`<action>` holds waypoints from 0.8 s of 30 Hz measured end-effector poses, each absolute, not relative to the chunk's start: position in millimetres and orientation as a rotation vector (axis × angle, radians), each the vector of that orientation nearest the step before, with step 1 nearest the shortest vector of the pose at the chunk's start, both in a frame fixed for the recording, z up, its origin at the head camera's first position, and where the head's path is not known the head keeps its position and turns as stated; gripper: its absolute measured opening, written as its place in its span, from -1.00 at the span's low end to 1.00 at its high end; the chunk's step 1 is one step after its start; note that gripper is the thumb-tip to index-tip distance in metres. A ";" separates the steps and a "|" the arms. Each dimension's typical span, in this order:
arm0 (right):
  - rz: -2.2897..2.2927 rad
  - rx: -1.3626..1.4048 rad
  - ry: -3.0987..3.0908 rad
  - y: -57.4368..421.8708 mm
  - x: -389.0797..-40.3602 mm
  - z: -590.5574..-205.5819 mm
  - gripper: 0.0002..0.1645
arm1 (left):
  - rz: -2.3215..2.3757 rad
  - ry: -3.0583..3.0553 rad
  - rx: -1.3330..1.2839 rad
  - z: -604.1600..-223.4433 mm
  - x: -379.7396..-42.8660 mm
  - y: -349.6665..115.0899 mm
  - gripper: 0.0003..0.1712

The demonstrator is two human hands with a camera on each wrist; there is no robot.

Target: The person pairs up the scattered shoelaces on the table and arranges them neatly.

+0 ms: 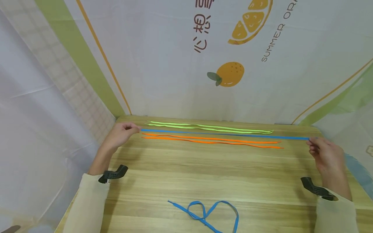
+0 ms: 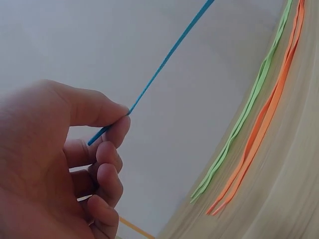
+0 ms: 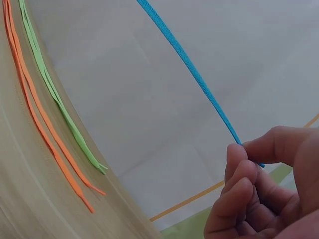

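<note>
A blue shoelace (image 1: 279, 137) is stretched nearly straight from side to side above the far part of the wooden table. My left hand (image 1: 123, 134) pinches one end between thumb and index finger; in the left wrist view a short tip pokes out below the pinch. The other end is pinched by my right hand (image 1: 329, 153), its remaining fingers curled. Two green shoelaces (image 1: 172, 123) lie side by side just beyond the blue one. On the nearer side, two orange shoelaces (image 1: 163, 138) lie roughly parallel to it.
Another blue shoelace (image 1: 179, 206) lies looped on the table (image 1: 204, 174) near the front, partly cut off by the frame. A white curtain (image 1: 163, 81) printed with fruit and lettering hangs behind the table's far edge. More white cloth (image 1: 38, 106) hangs at the left.
</note>
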State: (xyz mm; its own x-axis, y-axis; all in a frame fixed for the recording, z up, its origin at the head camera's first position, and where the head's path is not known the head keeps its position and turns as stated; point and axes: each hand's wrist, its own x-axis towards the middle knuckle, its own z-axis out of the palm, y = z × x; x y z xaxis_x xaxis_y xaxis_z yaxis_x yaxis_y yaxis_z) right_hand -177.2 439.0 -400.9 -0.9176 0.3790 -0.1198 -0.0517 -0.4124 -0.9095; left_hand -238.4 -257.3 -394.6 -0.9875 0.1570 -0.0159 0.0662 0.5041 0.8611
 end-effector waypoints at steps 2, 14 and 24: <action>2.402 -0.455 -1.530 440.5 -176.1 -400.7 -0.61 | 1.505 2.660 0.183 -393.2 -237.8 -258.4 -0.67; 2.352 -0.505 -1.692 446.3 -175.6 -406.5 -0.58 | 1.374 2.748 0.199 -402.8 -239.7 -256.9 -0.71; 2.263 -0.531 -1.901 447.6 -174.5 -415.7 -0.56 | 1.222 2.766 0.175 -415.0 -243.2 -252.6 -0.74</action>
